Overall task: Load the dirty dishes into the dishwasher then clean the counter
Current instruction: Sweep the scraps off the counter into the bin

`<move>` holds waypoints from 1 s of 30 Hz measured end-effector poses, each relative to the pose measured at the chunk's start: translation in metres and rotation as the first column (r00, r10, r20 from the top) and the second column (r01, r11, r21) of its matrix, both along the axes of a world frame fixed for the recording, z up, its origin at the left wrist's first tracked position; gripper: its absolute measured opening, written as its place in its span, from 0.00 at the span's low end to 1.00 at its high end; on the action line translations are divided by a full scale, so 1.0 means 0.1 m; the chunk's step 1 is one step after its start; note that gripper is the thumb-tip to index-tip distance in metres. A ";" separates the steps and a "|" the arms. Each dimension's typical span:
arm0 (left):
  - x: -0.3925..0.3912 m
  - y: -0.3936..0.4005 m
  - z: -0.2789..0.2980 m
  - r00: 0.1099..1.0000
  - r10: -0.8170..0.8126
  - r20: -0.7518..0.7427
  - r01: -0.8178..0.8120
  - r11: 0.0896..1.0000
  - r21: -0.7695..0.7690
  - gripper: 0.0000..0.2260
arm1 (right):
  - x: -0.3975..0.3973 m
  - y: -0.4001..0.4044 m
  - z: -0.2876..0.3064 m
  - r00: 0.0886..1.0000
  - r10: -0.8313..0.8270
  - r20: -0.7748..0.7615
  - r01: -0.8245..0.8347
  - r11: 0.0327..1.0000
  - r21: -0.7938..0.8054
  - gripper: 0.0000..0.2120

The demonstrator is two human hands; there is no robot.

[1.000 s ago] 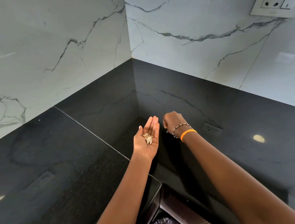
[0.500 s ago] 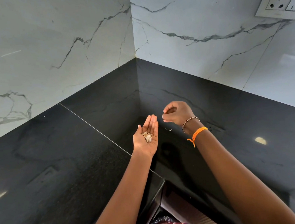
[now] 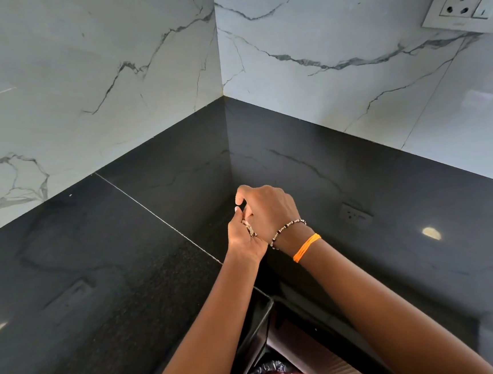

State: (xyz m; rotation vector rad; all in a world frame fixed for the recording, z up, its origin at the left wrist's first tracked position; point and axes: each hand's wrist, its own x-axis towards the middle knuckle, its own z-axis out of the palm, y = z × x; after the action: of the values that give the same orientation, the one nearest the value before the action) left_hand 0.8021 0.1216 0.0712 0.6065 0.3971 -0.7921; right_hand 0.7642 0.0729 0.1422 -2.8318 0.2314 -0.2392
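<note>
Marble wall [image 3: 66,83] with grey veins stands on the far left, and below it the black polished surface [image 3: 84,290] runs into the corner, with a thin pale seam [image 3: 158,217] crossing it. Near the middle, the left hand [image 3: 244,240] is held palm up above the surface, fingers relaxed and a little cupped, carrying small pale crumbs [image 3: 249,229] in the palm. The right hand [image 3: 268,208] lies just over it and touching it, fingers curled with thumb and forefinger close together; it seems to pinch a crumb, but the fingertips hide this, so I cannot tell if this grip holds anything. On the right wrist sit a beaded bracelet [image 3: 287,229] and an orange thread [image 3: 307,247]. At the far right, high on the wall, is a white socket with switch [image 3: 464,0].
</note>
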 end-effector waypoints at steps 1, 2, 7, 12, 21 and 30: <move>0.01 0.00 -0.02 1.000 -0.004 -0.003 0.004 1.000 0.002 0.20 | 0.00 0.00 0.00 1.000 -0.012 0.026 0.012 1.000 -0.004 0.12; 0.02 0.00 -0.03 1.000 -0.001 -0.001 0.001 1.000 0.009 0.20 | -0.01 0.00 -0.01 1.000 -0.012 0.027 0.012 1.000 -0.001 0.11; -0.01 -0.04 0.01 0.995 0.093 -0.033 -0.094 0.995 -0.026 0.20 | -0.12 -0.11 0.06 0.999 -0.014 -0.029 0.017 0.992 0.125 0.11; -0.01 0.02 0.00 0.989 0.118 -0.092 -0.137 0.962 -0.236 0.22 | -0.26 -0.48 -0.08 0.961 -0.276 0.028 0.265 0.945 0.193 0.13; 0.09 0.10 0.05 0.987 0.139 -0.076 -0.154 0.952 -0.263 0.22 | -0.46 -0.62 -1.20 0.826 -0.468 -0.314 0.477 0.877 -0.051 0.43; 0.14 0.13 0.04 0.983 0.172 -0.071 -0.184 0.948 -0.259 0.22 | 0.04 -0.56 -1.19 0.917 -0.202 -0.344 0.202 0.979 -0.037 0.39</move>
State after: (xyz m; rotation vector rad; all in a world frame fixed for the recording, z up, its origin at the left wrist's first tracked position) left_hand 0.8157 0.1351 0.0753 0.2970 0.3758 -0.6728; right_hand 0.7682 0.0166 0.0228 -2.8328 0.6007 0.2235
